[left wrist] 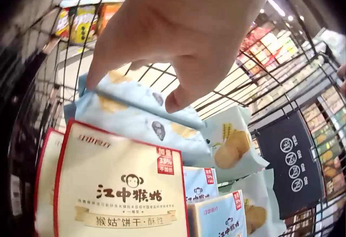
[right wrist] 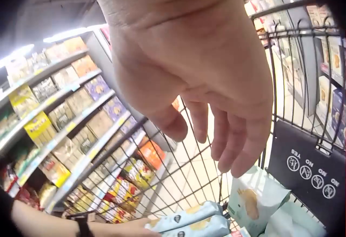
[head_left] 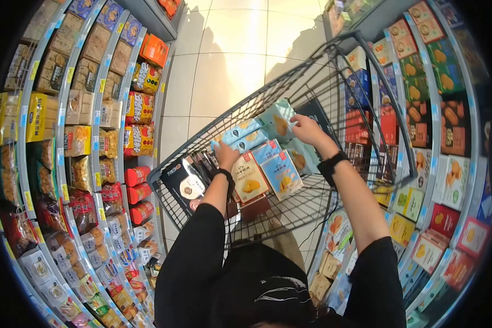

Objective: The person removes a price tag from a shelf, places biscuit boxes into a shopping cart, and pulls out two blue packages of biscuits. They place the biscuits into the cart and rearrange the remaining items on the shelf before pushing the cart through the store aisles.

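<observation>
In a wire shopping cart [head_left: 153, 176], nearest the black-sleeved person, stands a cream box [left wrist: 121, 180] edged in red. It reads 江中猴姑, with 猴姑饼干·酥性 on a ribbon below and a red 加量33%不加价 square; in the head view its long axis runs from 11 to 5 o'clock. Towards its 3 o'clock, blue boxes [head_left: 281, 174] slant the same way, with the same brand and red square.

Just beyond, at the cream box's 12 o'clock, lie two light-blue packets [head_left: 241, 136] side by side, long axis from 8 to 2 o'clock, printed with biscuits and a dark emblem too small to read. The left hand [head_left: 227, 156] is over their 8 o'clock end, fingers spread and loosely bent, one fingertip touching a packet.

At the packets' 2 o'clock end a pale green bag [head_left: 279, 123] leans tilted, top edge towards 12 o'clock, showing biscuits and a wheat ear. The right hand [head_left: 310, 131] is at its 3 o'clock side, fingers relaxed and slightly curled; whether they touch it cannot be told. A second green bag [left wrist: 258, 210] lies at its 5 o'clock.

Behind the bags, a black panel [left wrist: 286, 158] carries YES, NO, NO, NO beside round icons. Farthest, at 12 o'clock, is the tiled floor [head_left: 232, 76].
</observation>
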A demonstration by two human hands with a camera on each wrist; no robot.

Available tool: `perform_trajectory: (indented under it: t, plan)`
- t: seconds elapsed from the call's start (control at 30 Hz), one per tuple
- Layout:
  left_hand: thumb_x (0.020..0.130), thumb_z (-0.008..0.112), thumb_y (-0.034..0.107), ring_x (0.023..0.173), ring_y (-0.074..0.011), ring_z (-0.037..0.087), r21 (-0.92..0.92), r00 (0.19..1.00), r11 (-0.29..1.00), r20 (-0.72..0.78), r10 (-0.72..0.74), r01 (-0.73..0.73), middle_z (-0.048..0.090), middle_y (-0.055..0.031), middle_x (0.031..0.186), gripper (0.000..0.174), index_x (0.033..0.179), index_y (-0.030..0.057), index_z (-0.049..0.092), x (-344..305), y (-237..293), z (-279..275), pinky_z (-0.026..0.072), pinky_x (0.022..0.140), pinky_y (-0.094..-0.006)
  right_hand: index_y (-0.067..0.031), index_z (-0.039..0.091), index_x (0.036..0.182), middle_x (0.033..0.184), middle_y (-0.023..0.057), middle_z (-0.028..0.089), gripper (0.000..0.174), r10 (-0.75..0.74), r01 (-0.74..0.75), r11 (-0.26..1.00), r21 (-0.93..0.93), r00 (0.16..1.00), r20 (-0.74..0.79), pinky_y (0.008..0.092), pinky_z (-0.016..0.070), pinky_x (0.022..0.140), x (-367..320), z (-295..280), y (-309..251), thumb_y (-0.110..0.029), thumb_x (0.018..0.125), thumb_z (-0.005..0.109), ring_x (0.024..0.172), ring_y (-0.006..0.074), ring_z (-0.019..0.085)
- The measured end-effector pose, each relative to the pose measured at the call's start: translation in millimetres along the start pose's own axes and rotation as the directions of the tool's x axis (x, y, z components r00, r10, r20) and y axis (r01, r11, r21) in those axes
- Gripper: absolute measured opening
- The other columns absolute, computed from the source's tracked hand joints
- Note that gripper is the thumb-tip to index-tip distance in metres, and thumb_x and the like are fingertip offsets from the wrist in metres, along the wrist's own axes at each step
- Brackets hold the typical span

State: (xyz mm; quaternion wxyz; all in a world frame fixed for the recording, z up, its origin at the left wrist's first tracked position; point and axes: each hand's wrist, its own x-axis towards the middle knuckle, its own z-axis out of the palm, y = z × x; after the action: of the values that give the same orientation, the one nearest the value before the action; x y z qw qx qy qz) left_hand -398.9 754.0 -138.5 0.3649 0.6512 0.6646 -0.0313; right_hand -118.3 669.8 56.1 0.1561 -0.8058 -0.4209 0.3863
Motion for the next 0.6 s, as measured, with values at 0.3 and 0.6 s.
perform_trajectory:
  t: [0.3,0.6]
  plan:
    - [0.075,0.073,0.033,0.134,-0.0434,0.034,-0.271,0.975,0.956,-0.158,-0.155,0.108,0.038,-0.0318,0.140,0.090,0.145,-0.0045,0.029,42.0,-57.5,31.3,0.0287,0.112,-0.0441,0.0021,0.051,0.130,0.121,0.0301,0.060,0.067,0.081,-0.093,0.991,0.100,0.990,0.118,0.0447,0.0451,0.098,155.5,195.5,79.4,-0.041,0.081,0.063,0.113,0.0429,0.058]
    - [0.080,0.076,0.039,0.123,-0.0309,0.053,-0.345,0.972,0.937,-0.193,-0.133,0.060,0.058,-0.0189,0.130,0.070,0.133,-0.0004,0.052,63.9,-85.9,46.3,0.0408,0.102,-0.0368,0.0001,0.042,0.138,0.127,0.0306,0.056,0.087,0.082,-0.146,0.903,0.405,0.982,0.170,0.0434,0.0422,0.102,189.7,253.4,98.8,-0.055,0.076,0.069,0.123,0.0418,0.053]
